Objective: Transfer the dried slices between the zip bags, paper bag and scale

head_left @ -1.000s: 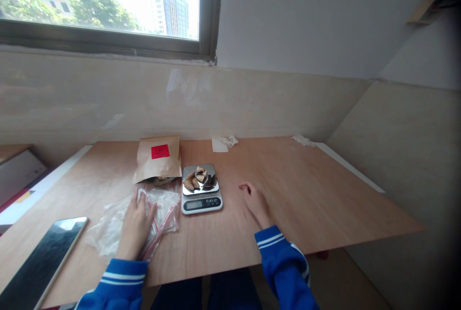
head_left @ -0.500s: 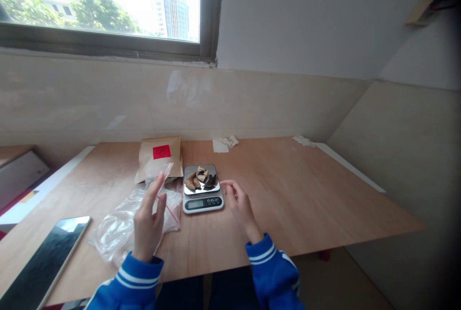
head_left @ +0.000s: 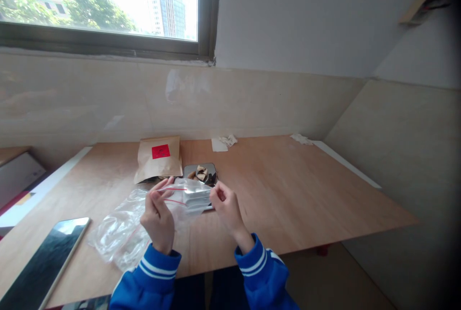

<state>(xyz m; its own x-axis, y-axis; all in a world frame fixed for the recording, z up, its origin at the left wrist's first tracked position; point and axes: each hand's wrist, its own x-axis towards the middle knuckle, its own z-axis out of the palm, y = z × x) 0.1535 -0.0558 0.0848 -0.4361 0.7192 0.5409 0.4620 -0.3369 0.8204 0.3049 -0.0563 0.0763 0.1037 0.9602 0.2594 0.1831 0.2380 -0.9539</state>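
Note:
My left hand (head_left: 157, 216) and my right hand (head_left: 226, 209) pinch opposite sides of a small clear zip bag (head_left: 192, 196) with red seal lines, holding it up above the table. The bag hides the front of a digital kitchen scale (head_left: 200, 171), including its display. Brown, shell-like dried pieces (head_left: 201, 173) lie on the scale's steel top. Behind the scale stands a kraft paper bag (head_left: 158, 160) with a red label. A crumpled heap of clear plastic bags (head_left: 118, 233) lies under and to the left of my left hand.
A smartphone (head_left: 43, 264) lies at the table's near left corner. White tissue pieces (head_left: 226, 141) sit at the back by the tiled wall. The plywood tabletop (head_left: 295, 190) stretches to the right, and a white box (head_left: 18, 175) stands beyond its left edge.
Both hands have come together and raised the zip bag between them, in front of the scale. The left hand held it alone before, and the right hand has moved from beside the scale.

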